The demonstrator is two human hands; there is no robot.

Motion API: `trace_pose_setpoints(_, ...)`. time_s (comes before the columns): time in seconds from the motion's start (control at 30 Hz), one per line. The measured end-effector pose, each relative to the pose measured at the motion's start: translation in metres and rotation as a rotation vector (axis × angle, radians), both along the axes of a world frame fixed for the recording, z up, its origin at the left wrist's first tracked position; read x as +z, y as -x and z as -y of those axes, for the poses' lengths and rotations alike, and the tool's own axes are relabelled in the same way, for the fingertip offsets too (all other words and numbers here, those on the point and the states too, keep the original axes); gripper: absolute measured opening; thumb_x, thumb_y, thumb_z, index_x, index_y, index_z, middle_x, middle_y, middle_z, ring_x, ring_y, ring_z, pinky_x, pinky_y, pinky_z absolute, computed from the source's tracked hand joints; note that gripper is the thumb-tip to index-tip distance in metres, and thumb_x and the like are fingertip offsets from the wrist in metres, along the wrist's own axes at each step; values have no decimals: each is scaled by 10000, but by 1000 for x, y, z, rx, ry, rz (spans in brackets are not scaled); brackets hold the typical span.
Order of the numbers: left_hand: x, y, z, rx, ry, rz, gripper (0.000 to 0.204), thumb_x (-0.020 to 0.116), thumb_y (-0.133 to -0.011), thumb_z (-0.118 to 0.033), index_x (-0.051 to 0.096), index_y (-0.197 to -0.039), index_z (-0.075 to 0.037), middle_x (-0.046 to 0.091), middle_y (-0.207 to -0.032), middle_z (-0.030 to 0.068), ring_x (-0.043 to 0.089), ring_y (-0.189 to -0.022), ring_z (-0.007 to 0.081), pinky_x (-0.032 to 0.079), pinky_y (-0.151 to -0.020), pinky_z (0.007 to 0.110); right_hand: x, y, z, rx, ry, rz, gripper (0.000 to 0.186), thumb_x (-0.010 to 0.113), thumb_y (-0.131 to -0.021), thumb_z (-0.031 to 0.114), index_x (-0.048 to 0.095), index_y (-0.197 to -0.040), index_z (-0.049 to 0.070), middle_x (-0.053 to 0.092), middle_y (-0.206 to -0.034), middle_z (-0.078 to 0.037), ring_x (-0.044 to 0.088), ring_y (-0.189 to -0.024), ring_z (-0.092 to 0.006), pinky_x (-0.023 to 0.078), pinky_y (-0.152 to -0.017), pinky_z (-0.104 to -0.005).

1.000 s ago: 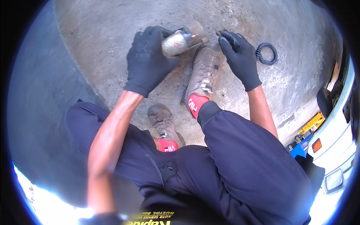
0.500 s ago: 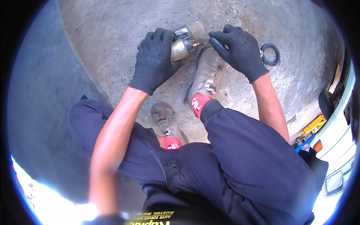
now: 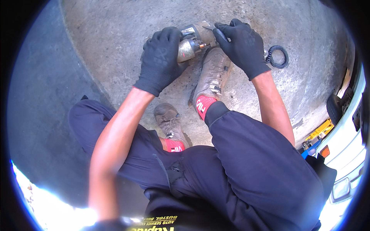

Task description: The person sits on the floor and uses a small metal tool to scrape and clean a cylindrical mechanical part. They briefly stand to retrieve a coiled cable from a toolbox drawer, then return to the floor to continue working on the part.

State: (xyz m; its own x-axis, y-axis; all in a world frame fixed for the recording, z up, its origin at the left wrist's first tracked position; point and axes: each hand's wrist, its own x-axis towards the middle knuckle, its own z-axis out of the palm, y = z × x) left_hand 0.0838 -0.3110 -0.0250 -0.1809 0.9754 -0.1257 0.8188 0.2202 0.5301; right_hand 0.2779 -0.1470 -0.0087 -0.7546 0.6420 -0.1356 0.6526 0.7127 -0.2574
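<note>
A worn starter motor (image 3: pixel 206 35) lies on the concrete by the toe of my right shoe. Its smaller metal solenoid cylinder (image 3: pixel 185 51) faces me, with a copper-coloured terminal stud (image 3: pixel 203 45) at the end. My left hand (image 3: pixel 160 57), in a black knit glove, is closed round the left part of the motor; its fingertips are partly hidden. My right hand (image 3: pixel 243 48), gloved alike, pinches a thin grey blade-like tool (image 3: pixel 208 27) whose tip reaches over the motor's far right end. The tool's handle is hidden in the glove, so its exact kind cannot be told.
A black coiled cord (image 3: pixel 278 57) with a metal end lies on the floor right of my right wrist. My brown shoes (image 3: pixel 214 71) stand close to the motor. At the right rim are a white vehicle (image 3: pixel 348 154), a tyre (image 3: pixel 334 108) and a yellow jack-like tool (image 3: pixel 320 130).
My right hand has moved slightly up and left, and the blade tip has gone from the motor's lower right side to its far edge. My left hand keeps its hold.
</note>
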Motion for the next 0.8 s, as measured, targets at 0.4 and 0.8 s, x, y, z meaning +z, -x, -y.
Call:
trace_pose_setpoints(0.4, -2, -8, 9, 4, -52, -43, 641, 901, -746, -206, 600, -1302, -102, 665, -1258, 127, 658, -1152, 387, 529, -953, 511, 6, -8, 2, -97, 158, 61, 311, 621, -1054, 420, 831, -1125, 202, 747, -983, -102, 758, -953, -344, 608, -818, -495)
trace_pose_setpoints(0.8, 0, 13, -11, 1, -5, -65, 593, 906, -769, -232, 632, -1280, -107, 711, -1194, 121, 704, -1074, 361, 546, -887, 486, -23, -144, -68, -599, -535, 432, 334, 594, -1062, 349, 762, -1290, 169, 736, -1236, -135, 724, -1141, -335, 589, -948, -491)
